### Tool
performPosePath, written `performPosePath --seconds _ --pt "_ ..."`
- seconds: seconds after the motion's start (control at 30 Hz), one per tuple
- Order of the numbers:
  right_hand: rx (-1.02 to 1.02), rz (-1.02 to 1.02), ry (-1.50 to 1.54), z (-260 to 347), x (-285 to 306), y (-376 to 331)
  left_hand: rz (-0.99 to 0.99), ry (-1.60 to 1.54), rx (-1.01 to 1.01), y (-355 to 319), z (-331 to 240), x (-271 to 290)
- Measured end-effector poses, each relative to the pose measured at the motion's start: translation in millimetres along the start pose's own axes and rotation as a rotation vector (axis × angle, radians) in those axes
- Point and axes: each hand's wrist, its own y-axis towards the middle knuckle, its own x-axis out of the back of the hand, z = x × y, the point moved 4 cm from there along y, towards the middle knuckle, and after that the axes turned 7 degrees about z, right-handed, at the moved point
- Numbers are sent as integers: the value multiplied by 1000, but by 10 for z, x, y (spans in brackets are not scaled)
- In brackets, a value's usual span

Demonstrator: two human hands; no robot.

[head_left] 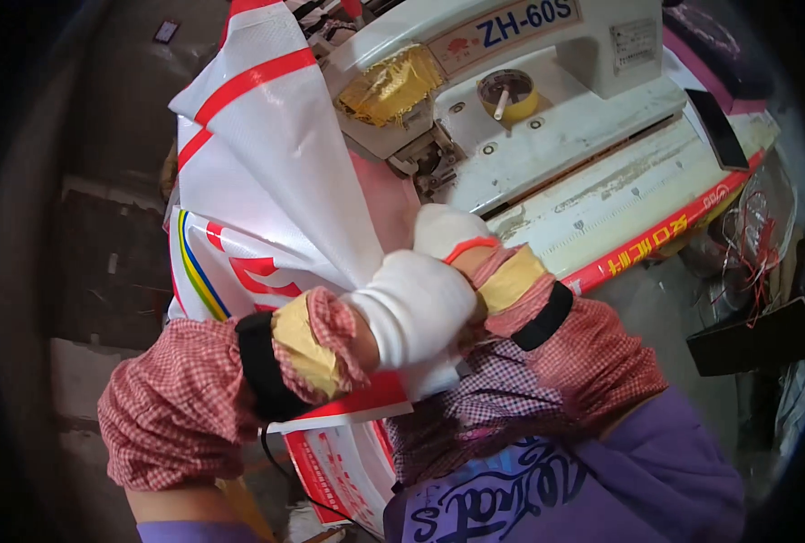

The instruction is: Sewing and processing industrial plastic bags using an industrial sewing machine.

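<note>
A big white woven bag with red bands and a blue, green and yellow stripe drapes over the left side of a sewing machine. My left hand, in a white knit glove, is closed on the bag's gathered edge, in front of my other wrist. Just beyond it, my right hand, also gloved, curls against the same bag beside the machine's needle area. Most of the fingers on both hands are hidden by the gloves' backs and the crossed wrists.
A tape roll lies on the machine bed. A dark phone-like slab rests at the bed's right end. Red wires and a dark box are at the right. A thin black cable hangs below my left arm.
</note>
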Motion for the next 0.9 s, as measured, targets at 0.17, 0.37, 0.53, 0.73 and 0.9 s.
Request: performPosePath --seconds 0.17,0.37,0.53,0.73,0.9 --pt "-168 247 1390 -394 -408 444 13 84 189 311 788 -99" --pt "138 32 785 -97 -401 301 -474 -264 573 425 1931 -474" --pt "281 -89 -25 296 -226 97 -259 -81 60 -455 1094 -361" --pt "479 -487 -665 262 -866 841 14 417 379 -2057 517 372" --pt "489 76 -593 1426 -1106 254 -714 818 515 -3160 595 394"
